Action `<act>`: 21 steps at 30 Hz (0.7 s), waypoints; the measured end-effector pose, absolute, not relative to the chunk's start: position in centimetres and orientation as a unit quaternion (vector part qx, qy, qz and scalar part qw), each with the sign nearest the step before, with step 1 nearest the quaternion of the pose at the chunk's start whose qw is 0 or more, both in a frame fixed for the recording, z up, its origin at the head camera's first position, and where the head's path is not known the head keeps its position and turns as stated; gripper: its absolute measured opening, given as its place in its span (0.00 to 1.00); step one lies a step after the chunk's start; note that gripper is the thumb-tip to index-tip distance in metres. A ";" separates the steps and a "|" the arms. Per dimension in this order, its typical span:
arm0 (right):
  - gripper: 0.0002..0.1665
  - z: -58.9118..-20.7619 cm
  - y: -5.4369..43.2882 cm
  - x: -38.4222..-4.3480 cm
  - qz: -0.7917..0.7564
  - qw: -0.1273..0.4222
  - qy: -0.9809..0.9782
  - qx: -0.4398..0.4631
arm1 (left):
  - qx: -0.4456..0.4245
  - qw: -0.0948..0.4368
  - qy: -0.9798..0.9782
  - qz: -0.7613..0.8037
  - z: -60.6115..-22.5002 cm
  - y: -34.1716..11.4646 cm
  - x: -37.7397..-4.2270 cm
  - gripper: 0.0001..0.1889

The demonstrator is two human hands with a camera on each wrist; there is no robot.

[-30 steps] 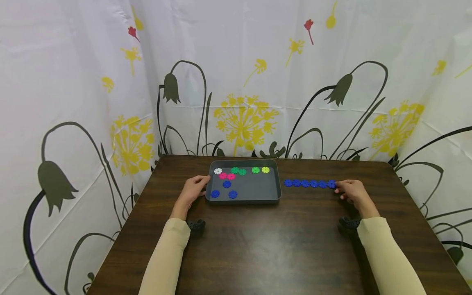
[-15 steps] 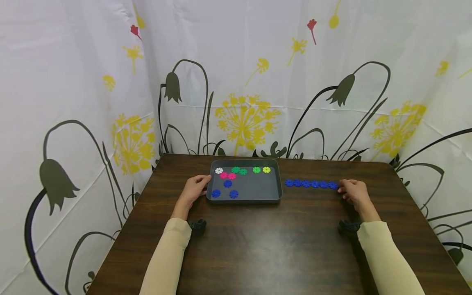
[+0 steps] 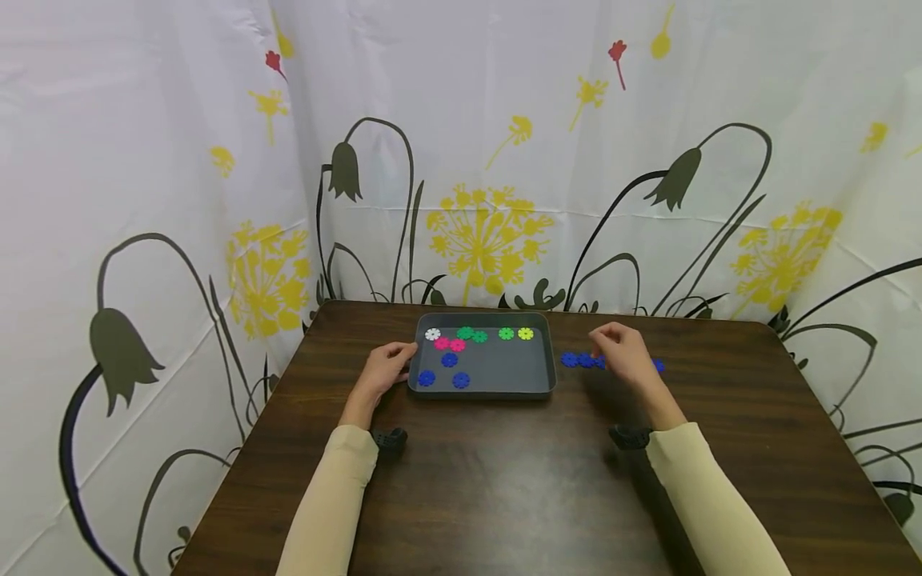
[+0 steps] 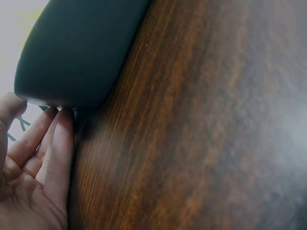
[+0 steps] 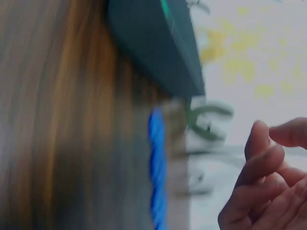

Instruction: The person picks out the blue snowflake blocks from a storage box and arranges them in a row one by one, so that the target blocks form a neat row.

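My left hand point(image 3: 380, 374) rests at the left end of a grey tray point(image 3: 481, 395). In the left wrist view, its fairly straight fingers point(image 4: 60, 143) and thumb touch the tray's outer wall point(image 4: 72, 57). My right hand point(image 3: 625, 356) is raised over a row of blue notched discs point(image 3: 569, 360) on the table, hiding the middle of that row. The thumb and index fingertips of the right hand point(image 5: 268, 187) come together, the other fingers loosely curled, and nothing shows between them. The blue row point(image 5: 157, 167) looks edge-on and blurred in the right wrist view.
Inside the tray lie several loose discs: blue ones point(image 3: 450, 360), pink ones point(image 3: 442, 343), a white one point(image 3: 432, 334), green ones point(image 3: 466, 333) and a yellow one point(image 3: 526, 334). A dark wooden table point(image 3: 504, 480) bears everything. A patterned curtain point(image 3: 403, 96) hangs behind it.
My right hand has left the right end of the blue row and moved left above it, toward the tray. The left hand stays at the tray; the view has shifted slightly.
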State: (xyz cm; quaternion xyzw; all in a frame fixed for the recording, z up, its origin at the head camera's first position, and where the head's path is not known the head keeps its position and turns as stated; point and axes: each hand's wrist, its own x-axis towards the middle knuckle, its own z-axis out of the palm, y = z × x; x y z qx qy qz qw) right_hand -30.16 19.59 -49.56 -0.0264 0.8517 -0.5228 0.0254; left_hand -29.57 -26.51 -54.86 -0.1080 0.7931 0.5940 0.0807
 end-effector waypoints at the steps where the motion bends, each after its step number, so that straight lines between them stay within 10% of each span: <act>1: 0.19 -49.3 18.6 -30.2 -0.526 0.030 0.849 -0.043 | -0.107 0.082 0.793 0.594 -54.9 -26.5 -29.6 0.27; 21: 0.10 -51.4 3.6 -30.1 -0.453 0.098 0.871 -0.161 | -0.104 0.074 0.788 0.602 -54.8 -26.5 -29.4 0.26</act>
